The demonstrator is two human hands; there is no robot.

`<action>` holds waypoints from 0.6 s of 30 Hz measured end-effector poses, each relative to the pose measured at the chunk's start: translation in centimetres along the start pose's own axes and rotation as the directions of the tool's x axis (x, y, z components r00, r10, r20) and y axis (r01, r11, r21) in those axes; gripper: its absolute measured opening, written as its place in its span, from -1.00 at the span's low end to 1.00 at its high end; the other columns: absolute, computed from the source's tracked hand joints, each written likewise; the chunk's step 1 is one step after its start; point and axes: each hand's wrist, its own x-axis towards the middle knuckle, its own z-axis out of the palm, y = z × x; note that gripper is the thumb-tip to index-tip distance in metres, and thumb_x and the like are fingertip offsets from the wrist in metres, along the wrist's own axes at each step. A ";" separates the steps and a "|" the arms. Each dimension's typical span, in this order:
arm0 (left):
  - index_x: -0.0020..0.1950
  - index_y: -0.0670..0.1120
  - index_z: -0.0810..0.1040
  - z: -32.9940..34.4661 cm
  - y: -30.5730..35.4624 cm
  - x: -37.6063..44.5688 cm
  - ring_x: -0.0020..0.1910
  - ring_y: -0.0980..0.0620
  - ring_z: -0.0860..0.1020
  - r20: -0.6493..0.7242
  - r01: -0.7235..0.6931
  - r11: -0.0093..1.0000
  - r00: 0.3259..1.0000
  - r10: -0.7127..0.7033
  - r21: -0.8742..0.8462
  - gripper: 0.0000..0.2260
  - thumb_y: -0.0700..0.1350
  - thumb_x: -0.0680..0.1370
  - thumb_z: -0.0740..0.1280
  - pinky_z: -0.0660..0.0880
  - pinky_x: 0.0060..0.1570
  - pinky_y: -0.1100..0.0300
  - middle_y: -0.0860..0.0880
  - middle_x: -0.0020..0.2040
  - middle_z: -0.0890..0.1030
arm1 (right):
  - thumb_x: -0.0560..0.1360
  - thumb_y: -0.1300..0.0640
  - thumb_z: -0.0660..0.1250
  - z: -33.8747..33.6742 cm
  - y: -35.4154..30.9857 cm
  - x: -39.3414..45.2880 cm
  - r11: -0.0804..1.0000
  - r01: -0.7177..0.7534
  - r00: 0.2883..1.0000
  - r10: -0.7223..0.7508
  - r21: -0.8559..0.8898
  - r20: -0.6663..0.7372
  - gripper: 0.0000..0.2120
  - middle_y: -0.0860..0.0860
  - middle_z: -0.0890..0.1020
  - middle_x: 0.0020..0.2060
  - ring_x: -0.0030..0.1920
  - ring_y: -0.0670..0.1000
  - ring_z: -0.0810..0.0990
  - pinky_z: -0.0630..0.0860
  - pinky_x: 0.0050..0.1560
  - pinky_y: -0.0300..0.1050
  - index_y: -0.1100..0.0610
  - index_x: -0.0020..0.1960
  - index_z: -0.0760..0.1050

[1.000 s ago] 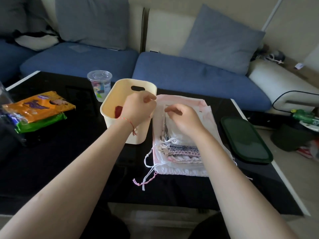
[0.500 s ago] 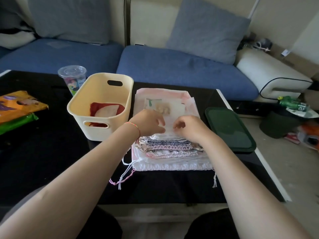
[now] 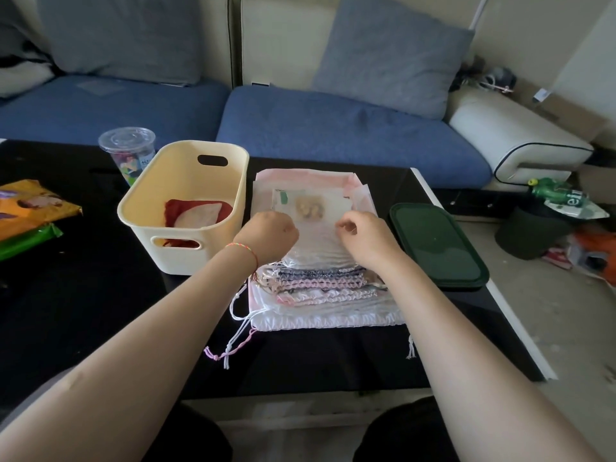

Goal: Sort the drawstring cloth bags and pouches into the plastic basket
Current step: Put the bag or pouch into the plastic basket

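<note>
Pinching the top pouch [image 3: 315, 225] on the stack [image 3: 320, 295] just right of the basket [image 3: 186, 208], both hands [image 3: 270, 231] [image 3: 363, 235] grip its side edges; thin, limp, light cloth, likely to sag.

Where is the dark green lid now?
In the head view, the dark green lid lies flat on the black table, right of the stack of cloth bags, near the table's right edge.
</note>
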 end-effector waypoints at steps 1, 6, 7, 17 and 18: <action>0.03 -0.13 0.61 0.3 -0.2 0.0 -0.02 -0.11 0.54 -0.009 0.010 0.999 1.000 -0.010 -0.037 -0.81 -0.06 0.55 0.28 0.47 0.02 0.12 -0.11 0.00 0.58 | 0.60 0.09 0.29 0.1 0.3 0.1 1.000 -0.021 0.999 0.021 -0.003 0.026 -0.70 0.05 0.52 0.26 0.16 0.04 0.53 0.40 0.01 -0.16 0.10 0.32 0.49; 0.25 0.02 0.55 1.2 -0.9 -0.2 -0.07 0.02 0.51 0.147 0.039 0.994 0.989 -0.024 -0.098 -0.67 0.07 0.51 0.38 0.40 -0.09 0.23 -0.01 0.02 0.49 | 0.58 0.16 0.29 1.6 1.0 0.5 0.997 -0.039 0.970 0.055 -0.070 0.236 -0.54 0.05 0.52 0.27 0.15 0.04 0.51 0.41 0.03 -0.16 0.05 0.46 0.36; 0.24 0.01 0.56 1.3 -1.0 -0.2 -0.08 0.02 0.52 0.148 0.043 0.994 0.989 -0.027 -0.104 -0.67 0.08 0.51 0.38 0.40 -0.09 0.23 -0.01 0.01 0.50 | 0.57 0.18 0.30 2.0 1.0 0.7 0.996 -0.049 0.973 0.064 -0.072 0.220 -0.57 0.05 0.54 0.24 0.14 0.05 0.52 0.45 0.06 -0.12 0.06 0.43 0.39; 0.24 0.01 0.57 1.6 -1.2 0.2 0.01 0.01 0.51 0.134 0.028 0.998 0.991 -0.020 -0.065 -0.65 0.11 0.51 0.38 0.43 -0.02 0.20 -0.04 0.09 0.53 | 0.57 0.24 0.27 0.3 -0.3 1.2 0.996 -0.015 0.994 0.006 -0.084 -0.108 -0.83 0.00 0.65 -0.04 0.00 0.04 0.59 0.52 0.03 -0.10 0.14 -0.05 0.65; 0.25 0.01 0.56 1.5 -1.1 0.2 0.00 0.01 0.51 0.131 0.029 0.997 0.991 -0.020 -0.067 -0.65 0.10 0.51 0.38 0.43 -0.04 0.20 -0.04 0.08 0.52 | 0.57 0.21 0.29 -0.3 -0.5 1.2 0.998 -0.004 0.991 -0.005 -0.070 -0.134 -0.86 -0.02 0.64 -0.05 0.01 0.03 0.59 0.53 0.05 -0.09 0.12 -0.04 0.64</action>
